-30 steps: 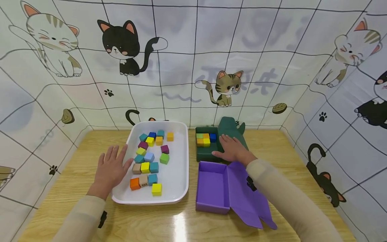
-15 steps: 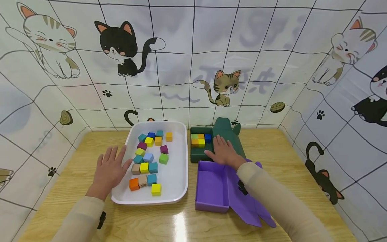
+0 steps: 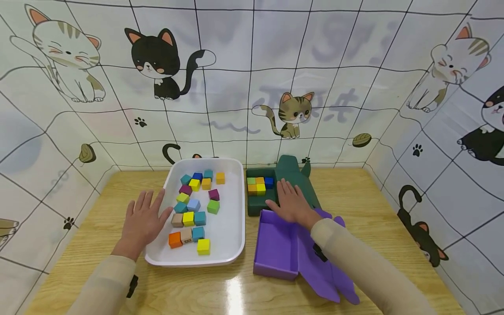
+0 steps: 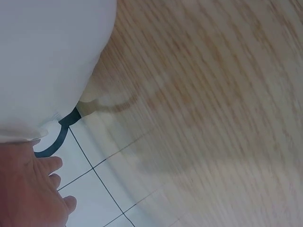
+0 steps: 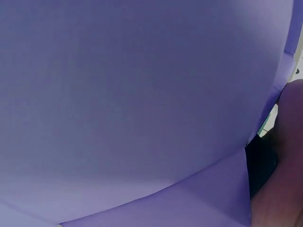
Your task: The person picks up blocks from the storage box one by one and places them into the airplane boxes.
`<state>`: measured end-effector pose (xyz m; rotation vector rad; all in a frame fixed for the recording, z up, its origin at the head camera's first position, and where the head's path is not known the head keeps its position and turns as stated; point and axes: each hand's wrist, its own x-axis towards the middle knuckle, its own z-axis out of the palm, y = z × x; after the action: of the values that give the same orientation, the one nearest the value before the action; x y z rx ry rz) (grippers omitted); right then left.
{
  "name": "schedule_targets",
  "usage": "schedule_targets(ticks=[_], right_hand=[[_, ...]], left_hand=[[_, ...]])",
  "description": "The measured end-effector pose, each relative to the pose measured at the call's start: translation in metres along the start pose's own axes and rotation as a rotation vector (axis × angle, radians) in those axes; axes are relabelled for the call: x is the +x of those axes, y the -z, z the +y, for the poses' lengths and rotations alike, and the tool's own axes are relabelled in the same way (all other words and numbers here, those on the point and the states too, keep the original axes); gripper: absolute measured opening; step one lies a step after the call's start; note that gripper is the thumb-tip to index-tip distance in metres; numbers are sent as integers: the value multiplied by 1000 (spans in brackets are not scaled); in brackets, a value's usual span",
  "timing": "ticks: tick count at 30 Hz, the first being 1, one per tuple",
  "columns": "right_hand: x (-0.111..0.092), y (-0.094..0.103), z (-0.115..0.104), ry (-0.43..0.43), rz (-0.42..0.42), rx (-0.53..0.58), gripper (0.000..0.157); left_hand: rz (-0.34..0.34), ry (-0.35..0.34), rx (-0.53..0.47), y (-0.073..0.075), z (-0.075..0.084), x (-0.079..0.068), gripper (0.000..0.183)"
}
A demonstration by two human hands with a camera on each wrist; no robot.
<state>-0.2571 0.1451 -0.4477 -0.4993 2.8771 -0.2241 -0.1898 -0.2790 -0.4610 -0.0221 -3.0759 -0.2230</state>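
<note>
My left hand (image 3: 143,221) is spread with straight fingers at the left rim of the white tray (image 3: 232,249) and holds nothing. In the left wrist view, part of the left hand (image 4: 31,189) shows beside the tray's wall (image 4: 52,56). The tray holds loose coloured cubes (image 3: 189,218). My right hand (image 3: 293,203), fingers straight, lies over the fold between the green box (image 3: 257,208) and its opened lid (image 3: 289,166). Several cubes (image 3: 260,186) sit together inside the green box. In the right wrist view, the right hand (image 5: 289,151) shows at the right edge.
An open purple box (image 3: 275,245) stands in front of the green one, its lid (image 3: 327,275) folded out to the right under my right forearm. The wooden table (image 3: 189,291) ends at a cat-print cloth wall (image 3: 232,96), which also rises on both sides.
The green box has shifted left, then slightly nearer to me, with my right hand moving along. The purple box has turned a little. My left hand stays in place.
</note>
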Motion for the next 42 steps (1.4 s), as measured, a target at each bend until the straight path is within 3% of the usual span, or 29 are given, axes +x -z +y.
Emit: schedule_targets(ticks=[18,25,29,33,39,42], right_hand=[[-16,0,-7,30,1,-1,83],[-16,-1,-8,9,7,-7,83],[-18,-2,-7,5,7,-2,82],[-19,-1,-5,-1,7,-9,82],[-20,2,-5,-7,14,-40,83],[-19,1,-5,-2,15,-46,83]], left_hand=[[-11,-35,116,11,-14,4,64],[-12,-104,145,26,-11,12,64],[26,-191,150,41,3,21,54],[18,-266,121,51,29,36,42],[-38,-380,72,50,78,57,25],[-79,-417,85,46,96,64,22]])
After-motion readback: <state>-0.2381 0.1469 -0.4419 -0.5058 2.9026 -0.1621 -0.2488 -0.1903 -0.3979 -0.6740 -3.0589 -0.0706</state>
